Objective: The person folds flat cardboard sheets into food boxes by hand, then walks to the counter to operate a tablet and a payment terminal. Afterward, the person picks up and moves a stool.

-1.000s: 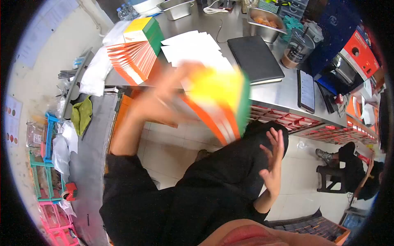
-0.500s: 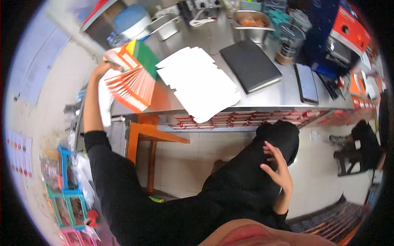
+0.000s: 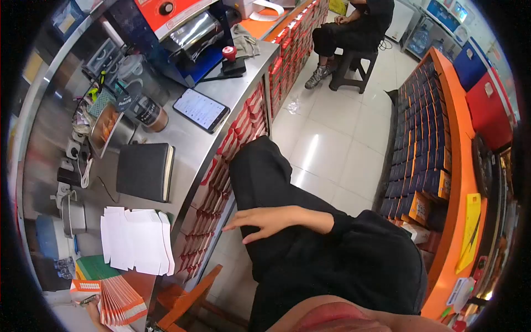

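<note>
At the lower left edge of the view, my left hand (image 3: 94, 313) is partly visible, closed on the edge of a fanned stack of orange-and-white printed card sheets (image 3: 123, 301). Beside that stack lies a green and yellow piece (image 3: 98, 268). A pile of white die-cut card sheets (image 3: 135, 240) sits on the metal counter, close to the fanned stack. My right hand (image 3: 271, 221) hovers over my leg, fingers spread, holding nothing.
The counter also bears a black notebook (image 3: 142, 170), a phone (image 3: 201, 109), a lidded cup (image 3: 145, 110) and a red-and-blue machine (image 3: 191, 41). Packed boxes (image 3: 417, 144) fill an orange shelf at right. A person (image 3: 354, 33) sits on a stool (image 3: 354, 69). An orange stool (image 3: 191, 301) stands below.
My view has swung to the right, bringing the shelf and the seated person into sight. My right hand has moved across my body, fingers stretched out. My left hand stays at the fanned sheets.
</note>
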A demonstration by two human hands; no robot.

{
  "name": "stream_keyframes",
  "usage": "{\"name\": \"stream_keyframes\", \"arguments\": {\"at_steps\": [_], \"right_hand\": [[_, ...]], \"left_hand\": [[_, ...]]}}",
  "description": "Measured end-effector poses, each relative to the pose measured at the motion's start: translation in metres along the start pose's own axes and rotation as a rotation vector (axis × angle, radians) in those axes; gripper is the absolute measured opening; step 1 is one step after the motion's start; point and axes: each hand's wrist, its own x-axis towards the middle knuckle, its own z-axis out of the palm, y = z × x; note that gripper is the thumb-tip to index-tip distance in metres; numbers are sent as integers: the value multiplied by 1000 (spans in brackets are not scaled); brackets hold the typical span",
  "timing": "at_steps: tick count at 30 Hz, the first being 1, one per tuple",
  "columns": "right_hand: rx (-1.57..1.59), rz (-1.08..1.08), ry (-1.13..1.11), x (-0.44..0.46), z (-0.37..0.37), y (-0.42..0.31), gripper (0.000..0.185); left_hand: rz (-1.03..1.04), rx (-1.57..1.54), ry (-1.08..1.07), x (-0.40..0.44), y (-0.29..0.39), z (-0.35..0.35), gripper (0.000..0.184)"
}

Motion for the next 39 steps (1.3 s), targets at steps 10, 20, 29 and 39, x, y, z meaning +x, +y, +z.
{"name": "stream_keyframes", "arguments": {"at_steps": [10, 20, 29, 39], "right_hand": [[50, 167, 69, -37, -37, -19, 52], [17, 149, 93, -36, -27, -5, 47], [50, 237, 133, -51, -38, 3, 43], [77, 195, 151, -50, -39, 8, 39]], "left_hand": [[56, 48, 15, -41, 76, 18, 57], [142, 62, 9, -72, 125, 33, 58], [281, 82, -21, -116, 201, 60, 59], [335, 76, -44, -132, 241, 70, 59]]}}
